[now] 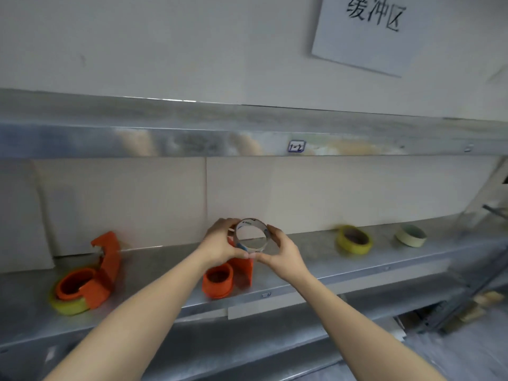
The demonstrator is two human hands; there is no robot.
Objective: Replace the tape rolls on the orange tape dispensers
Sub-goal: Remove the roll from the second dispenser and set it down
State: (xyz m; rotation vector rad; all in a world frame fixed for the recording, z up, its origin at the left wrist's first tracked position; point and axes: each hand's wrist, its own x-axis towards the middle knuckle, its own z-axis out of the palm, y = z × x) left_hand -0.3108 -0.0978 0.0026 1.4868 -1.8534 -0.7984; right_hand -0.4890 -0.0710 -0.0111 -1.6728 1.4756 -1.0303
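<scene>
Both hands [255, 250] grasp empty core [251, 234] above middle orange dispenser [226, 276]; hub bare. Spent-roll removal step, likely. Next: fetch yellow roll [354, 240], far right.

A long shiny metal shelf [357, 259] sits by a plain white wall [165, 45]. A white paper sign [365, 31] with black writing hangs up high.

Left grip [220, 243] and right grip [283, 251] both clasped, fingertips meeting.

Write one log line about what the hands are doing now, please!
left hand + right hand: hold empty tape core | middle dispenser: hub bare | yellow roll: waiting on shelf
</scene>
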